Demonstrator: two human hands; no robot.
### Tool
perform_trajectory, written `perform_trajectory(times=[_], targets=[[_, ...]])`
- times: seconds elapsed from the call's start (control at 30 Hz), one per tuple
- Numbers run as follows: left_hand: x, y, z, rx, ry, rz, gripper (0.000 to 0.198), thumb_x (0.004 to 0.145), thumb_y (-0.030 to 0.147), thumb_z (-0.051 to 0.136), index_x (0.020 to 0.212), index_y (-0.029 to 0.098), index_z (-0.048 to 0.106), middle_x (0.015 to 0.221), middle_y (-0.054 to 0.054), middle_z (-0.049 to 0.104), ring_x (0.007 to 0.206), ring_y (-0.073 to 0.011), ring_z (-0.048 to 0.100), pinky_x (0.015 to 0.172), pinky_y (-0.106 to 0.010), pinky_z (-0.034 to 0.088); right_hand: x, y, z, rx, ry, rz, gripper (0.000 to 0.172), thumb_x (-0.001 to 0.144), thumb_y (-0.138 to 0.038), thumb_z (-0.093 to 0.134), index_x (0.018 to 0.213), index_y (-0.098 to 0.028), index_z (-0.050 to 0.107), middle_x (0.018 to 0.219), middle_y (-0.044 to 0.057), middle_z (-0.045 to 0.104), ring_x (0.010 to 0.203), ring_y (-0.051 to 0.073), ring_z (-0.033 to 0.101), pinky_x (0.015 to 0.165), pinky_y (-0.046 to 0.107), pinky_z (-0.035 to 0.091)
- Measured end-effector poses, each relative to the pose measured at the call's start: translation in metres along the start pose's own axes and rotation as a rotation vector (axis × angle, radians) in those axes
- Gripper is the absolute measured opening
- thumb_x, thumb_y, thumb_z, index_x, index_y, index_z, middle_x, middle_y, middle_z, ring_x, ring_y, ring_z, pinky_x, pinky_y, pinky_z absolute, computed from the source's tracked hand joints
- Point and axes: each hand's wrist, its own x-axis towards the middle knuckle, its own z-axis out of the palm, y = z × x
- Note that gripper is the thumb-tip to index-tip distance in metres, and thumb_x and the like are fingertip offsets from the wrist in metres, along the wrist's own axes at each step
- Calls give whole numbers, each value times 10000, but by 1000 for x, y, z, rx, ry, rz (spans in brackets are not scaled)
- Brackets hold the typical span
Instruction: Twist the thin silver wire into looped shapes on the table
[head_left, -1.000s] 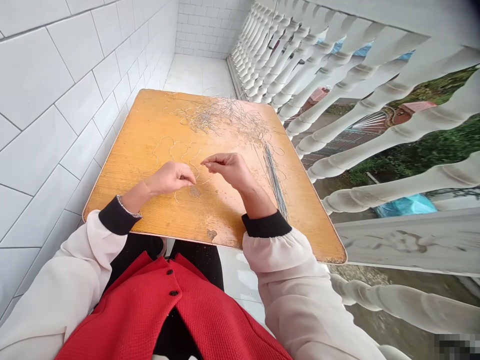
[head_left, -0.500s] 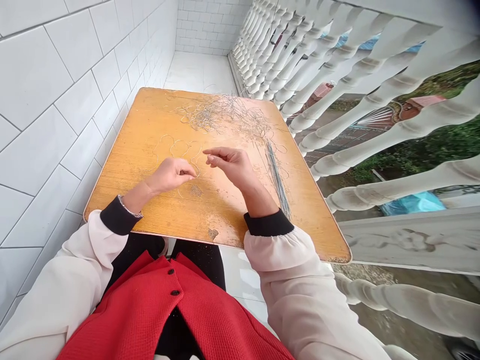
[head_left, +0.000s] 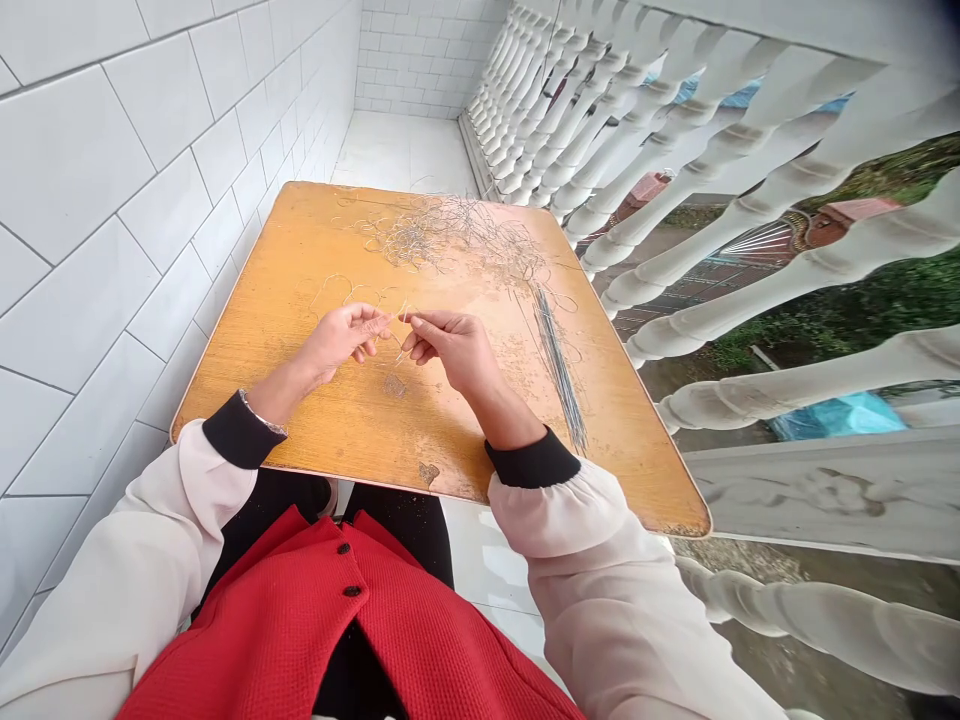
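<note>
My left hand (head_left: 346,335) and my right hand (head_left: 448,345) meet over the middle of a worn orange wooden table (head_left: 300,250). Both pinch a thin piece of bent wire (head_left: 401,335) between their fingertips, a little above the tabletop. Just beyond the hands lie a few curled wire loops (head_left: 346,292) on the wood. A tangled heap of thin wire pieces (head_left: 450,235) covers the table's far side. To the right of my right hand lies a bundle of straight wires (head_left: 559,365), running towards me.
A white tiled wall (head_left: 112,200) runs along the left. On the right a white balustrade (head_left: 712,170) stands close to the table, with ground far below. The table's near edge (head_left: 450,492) is chipped. A white tiled floor (head_left: 405,150) stretches beyond the table.
My hands have come together: the left rose off the table and moved right, the right drew back towards it. Both now pinch the same wire.
</note>
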Motion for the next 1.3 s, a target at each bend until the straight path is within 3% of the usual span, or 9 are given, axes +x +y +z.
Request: perform_trajectory(times=[0.1, 0.23, 0.37, 0.47, 0.63, 0.77, 0.97, 1.1, 1.3], targets=[[0, 3, 2, -122, -4, 4, 147, 830, 218, 743, 919, 144, 652, 787, -8, 721, 530, -44, 549, 463, -175, 352, 0, 6, 3, -198, 33, -83, 396, 843, -546, 663, 902, -168, 766, 587, 3, 643, 485, 106, 538, 509, 258, 462], [-1, 4, 4, -130, -15, 42, 105, 828, 191, 735, 797, 130, 656, 735, -11, 711, 523, -38, 554, 460, -166, 349, -3, 8, 6, -477, 71, -246, 361, 959, -454, 520, 935, -193, 768, 591, -6, 631, 521, 119, 560, 579, 264, 453], [-3, 3, 5, -161, -83, 41, 184, 873, 305, 706, 815, 136, 664, 802, -34, 735, 538, -43, 578, 444, -165, 350, -7, 4, 7, -720, 132, -343, 338, 985, -341, 476, 846, -201, 751, 621, 18, 640, 594, 148, 592, 643, 277, 423], [-4, 3, 6, -159, -109, 29, 123, 821, 218, 731, 791, 131, 650, 760, -23, 727, 510, -38, 562, 439, -165, 341, -7, 4, 9, -809, 174, -352, 297, 972, -303, 485, 908, -205, 758, 689, 43, 685, 638, 173, 613, 660, 292, 413], [-3, 3, 6, -159, -76, 12, 70, 811, 141, 668, 771, 138, 610, 756, -27, 739, 511, -40, 565, 451, -163, 351, -6, 8, 10, -758, 170, -351, 305, 986, -376, 492, 1087, -227, 738, 718, 38, 696, 653, 181, 623, 681, 296, 422], [-3, 4, 5, -219, -65, -25, 88, 825, 136, 629, 764, 150, 568, 781, -32, 745, 500, -40, 562, 445, -162, 358, -7, 6, 10, -774, 170, -373, 345, 1007, -422, 446, 1029, -223, 728, 683, 32, 665, 624, 167, 590, 651, 287, 389], [-4, 9, 1, -167, -78, -19, 111, 867, 129, 617, 765, 148, 577, 606, 27, 646, 434, -35, 515, 434, -169, 360, -9, 2, 8, -829, 214, -420, 353, 995, -372, 423, 876, -203, 709, 658, 47, 647, 623, 170, 572, 650, 291, 386], [-3, 10, 0, -104, -79, 24, 117, 849, 114, 661, 764, 143, 586, 572, 42, 617, 430, -36, 514, 435, -169, 369, -10, 0, 10, -715, 272, -412, 379, 986, -423, 430, 822, -207, 695, 618, 31, 628, 600, 166, 574, 661, 300, 424], [4, 6, -1, -48, 12, 48, 139, 876, 86, 623, 764, 146, 567, 571, 43, 627, 429, -42, 524, 443, -175, 377, -4, 6, 17, -393, 251, -251, 437, 933, -592, 497, 851, -214, 700, 564, -12, 590, 512, 136, 560, 567, 273, 448]])
